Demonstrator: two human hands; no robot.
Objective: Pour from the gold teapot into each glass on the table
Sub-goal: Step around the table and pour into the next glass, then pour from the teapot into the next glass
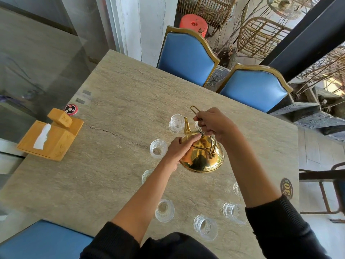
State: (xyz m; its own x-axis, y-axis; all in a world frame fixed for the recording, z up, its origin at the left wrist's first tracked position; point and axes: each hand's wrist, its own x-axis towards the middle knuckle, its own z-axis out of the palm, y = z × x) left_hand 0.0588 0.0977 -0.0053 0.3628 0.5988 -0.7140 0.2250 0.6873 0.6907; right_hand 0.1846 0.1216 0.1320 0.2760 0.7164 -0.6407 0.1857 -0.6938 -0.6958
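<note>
The right hand (211,122) is gripping the shiny gold metal teapot's (202,154) handle, tilting its spout toward the twelve-o'clock clear patterned glass (176,123); the left hand's (179,148) straight fingers are steadying the lid.

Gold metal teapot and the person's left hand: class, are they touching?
Touching. The head view shows the left hand with its fingers pressed on the shiny gold metal teapot near the lid.

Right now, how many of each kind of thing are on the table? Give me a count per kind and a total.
Glasses: 8 in view, two of them partly hidden by the right arm, one by the left arm; others at
Teapot: 1
Tissue box: 1
Small wooden box: 1
Round call button: 1
Total: 12
</note>
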